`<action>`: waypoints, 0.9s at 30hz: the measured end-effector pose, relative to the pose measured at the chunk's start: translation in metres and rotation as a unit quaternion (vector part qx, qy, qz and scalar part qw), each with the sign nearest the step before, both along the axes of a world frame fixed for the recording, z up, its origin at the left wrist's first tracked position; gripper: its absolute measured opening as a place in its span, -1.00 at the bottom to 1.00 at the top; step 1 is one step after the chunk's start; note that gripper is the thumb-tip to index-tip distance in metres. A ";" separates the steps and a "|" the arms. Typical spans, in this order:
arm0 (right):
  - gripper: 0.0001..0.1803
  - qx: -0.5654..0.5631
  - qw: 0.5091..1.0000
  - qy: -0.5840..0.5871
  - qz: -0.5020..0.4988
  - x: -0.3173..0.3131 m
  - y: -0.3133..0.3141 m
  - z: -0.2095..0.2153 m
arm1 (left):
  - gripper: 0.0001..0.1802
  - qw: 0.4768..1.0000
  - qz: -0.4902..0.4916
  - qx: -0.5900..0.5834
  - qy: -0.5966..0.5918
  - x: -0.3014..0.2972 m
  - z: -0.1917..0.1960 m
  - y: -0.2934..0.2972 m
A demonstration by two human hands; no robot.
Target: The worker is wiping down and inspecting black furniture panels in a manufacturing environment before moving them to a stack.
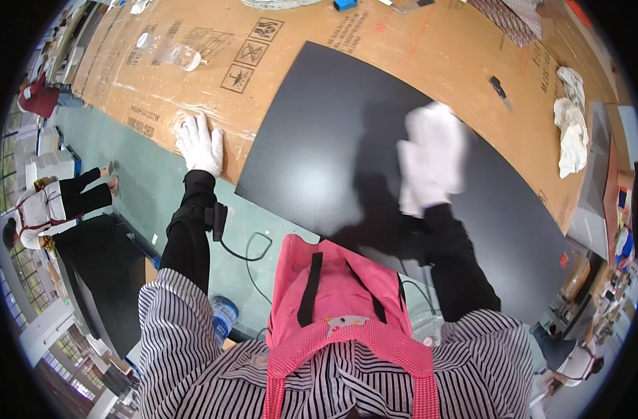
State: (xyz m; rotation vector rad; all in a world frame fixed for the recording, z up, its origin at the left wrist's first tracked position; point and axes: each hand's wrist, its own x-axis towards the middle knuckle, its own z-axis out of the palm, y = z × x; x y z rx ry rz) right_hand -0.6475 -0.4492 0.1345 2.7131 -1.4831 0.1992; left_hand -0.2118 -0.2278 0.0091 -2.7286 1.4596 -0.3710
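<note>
A large matte black panel [312, 133] lies at an angle on the cardboard-covered table [144, 105], its near corner jutting past the front edge. My left hand [201, 144], in a white glove, rests flat on the cardboard just left of the panel, fingers spread and holding nothing. Over the panel's right half is my right hand [431, 160], also white-gloved and smeared by motion. Its fingers cannot be made out, nor whether a white cloth is in it. A dark shadow falls on the panel beside it.
A utility knife [499, 91] and crumpled white cloths [572, 133] lie right of the panel. A clear plastic container [186, 58] sits far left. A cable [255, 260] hangs near my left arm. Below stands a blue can [225, 313]. Other people [46, 209] are at left and lower right.
</note>
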 end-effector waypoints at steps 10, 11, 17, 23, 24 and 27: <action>-0.71 0.243 0.875 -0.227 0.352 0.096 0.155 -0.017 | -0.23 0.994 -0.066 -0.065 0.057 0.003 0.014 -0.013; -0.74 0.279 0.870 -0.192 0.359 0.063 0.151 -0.012 | -0.21 0.992 -0.043 -0.089 0.079 0.001 0.018 -0.016; -0.80 -0.048 0.968 -0.228 -0.095 -0.049 0.070 -0.007 | -0.17 0.987 0.000 -0.107 0.117 -0.001 0.026 -0.017; -0.93 0.125 0.901 -0.407 0.076 0.139 -0.039 -0.034 | -0.20 0.985 0.004 -0.117 0.124 -0.005 0.026 -0.021; -0.90 -0.046 0.957 -0.207 0.200 0.168 -0.043 -0.034 | -0.20 0.986 0.006 -0.116 0.122 -0.003 0.026 -0.018; -0.90 0.004 0.954 -0.144 0.261 0.244 0.008 -0.044 | -0.17 0.985 0.001 -0.125 0.119 -0.001 0.024 -0.020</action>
